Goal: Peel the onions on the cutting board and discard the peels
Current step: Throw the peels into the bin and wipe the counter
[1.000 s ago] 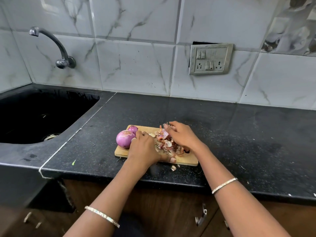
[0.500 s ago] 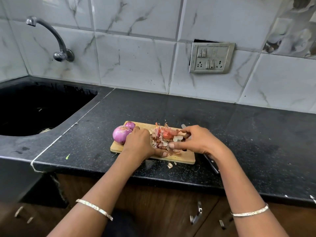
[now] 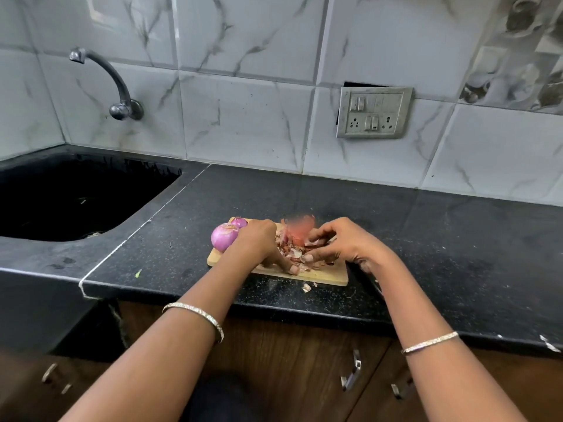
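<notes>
1. Centrally, on the rectangular wooden cutting board (image 3: 330,278), a loose heap of dry reddish-brown onion peels (image 3: 294,254) lies between the two hands. A reddish patch at the heap's far top is blurred.
2. The right hand (image 3: 345,243) meets the heap from the right, with its fingers curled and the fingertips dug into the onion peels, pinching scraps.
3. The left hand (image 3: 259,242) is cupped against the heap's left side, its back to the camera and its thumb stretched along the board's near side. Its fingers are hidden, so I cannot tell whether they grip anything.
4. The heap spreads along the board's length. The board's long axis runs left to right, with the left end angled slightly toward the wall.
5. A large peeled purple onion (image 3: 224,236) sits at the board's left end, seemingly touching the left hand, with a brown-marked end facing up. A smaller purple onion (image 3: 239,222) sits just behind it.
6. One stray peel scrap (image 3: 306,287) lies on the black speckled stone counter (image 3: 457,239), just off the board's near edge.
7. A black sink (image 3: 76,193) is sunk into the counter at the left, well apart from the board.
</notes>
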